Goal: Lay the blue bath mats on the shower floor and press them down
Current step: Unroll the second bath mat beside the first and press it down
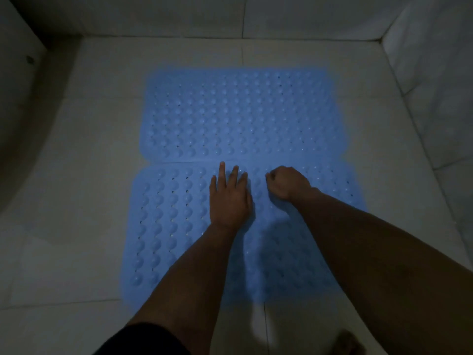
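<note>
Head cam, pretty dim lighting, looking straight down at a pale tiled shower floor (84, 175). Far left of the frame is mostly dark wall (18, 103) with a small dark fitting (30, 59) on it, can't tell what it is. Moving in toward the centre, two blue bath mats lie flat on the tiles, both covered in rows of bumps and little holes. The far mat (240, 114) fills the upper middle and the near mat (169, 226) the lower middle, long edges touching along a seam that runs across the frame. The left hand (229, 198) is flat on the near mat just below that seam, fingers straight and spread, palm down, not gripping anything. Just to its right, the right hand (288, 183) is curled into a loose fist with the knuckles on the same mat, nothing visibly held in it. Bottom right corner has a blurry bare foot (349, 342) on the tiles, and the tiled right wall (435, 60) runs up the right side.
</note>
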A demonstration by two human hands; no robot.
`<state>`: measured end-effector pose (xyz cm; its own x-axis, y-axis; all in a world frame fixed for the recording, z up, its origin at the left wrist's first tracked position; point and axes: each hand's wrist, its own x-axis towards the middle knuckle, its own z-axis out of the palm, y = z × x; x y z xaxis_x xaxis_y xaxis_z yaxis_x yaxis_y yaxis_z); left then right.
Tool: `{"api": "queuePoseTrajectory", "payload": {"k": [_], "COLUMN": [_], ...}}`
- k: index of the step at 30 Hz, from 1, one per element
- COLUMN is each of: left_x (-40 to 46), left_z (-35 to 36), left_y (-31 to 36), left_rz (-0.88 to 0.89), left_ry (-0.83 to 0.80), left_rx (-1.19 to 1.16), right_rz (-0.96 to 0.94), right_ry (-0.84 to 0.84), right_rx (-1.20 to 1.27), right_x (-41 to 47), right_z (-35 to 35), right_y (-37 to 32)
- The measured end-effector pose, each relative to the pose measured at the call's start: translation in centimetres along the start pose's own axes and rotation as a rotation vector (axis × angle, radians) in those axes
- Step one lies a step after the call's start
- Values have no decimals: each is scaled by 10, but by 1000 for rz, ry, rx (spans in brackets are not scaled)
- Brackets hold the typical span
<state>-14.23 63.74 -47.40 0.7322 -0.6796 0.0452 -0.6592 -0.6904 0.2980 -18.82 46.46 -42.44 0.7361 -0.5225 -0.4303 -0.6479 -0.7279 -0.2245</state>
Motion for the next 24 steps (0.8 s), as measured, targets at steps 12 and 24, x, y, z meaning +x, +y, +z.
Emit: {"api": "queuePoseTrajectory", "payload": {"k": [12, 24], "left_x": [-16, -21], "left_z": [53, 47], "left_y": [13, 15], "left_rz": [185, 146], "left_ry": [-156, -306], "left_rx": [78, -9], "right_rz": [-248, -405], "right_ry": [453, 500], "right_rx": [80, 27], "right_x": [18, 27], "right_z": [29, 51], "right_y": [26, 31]}}
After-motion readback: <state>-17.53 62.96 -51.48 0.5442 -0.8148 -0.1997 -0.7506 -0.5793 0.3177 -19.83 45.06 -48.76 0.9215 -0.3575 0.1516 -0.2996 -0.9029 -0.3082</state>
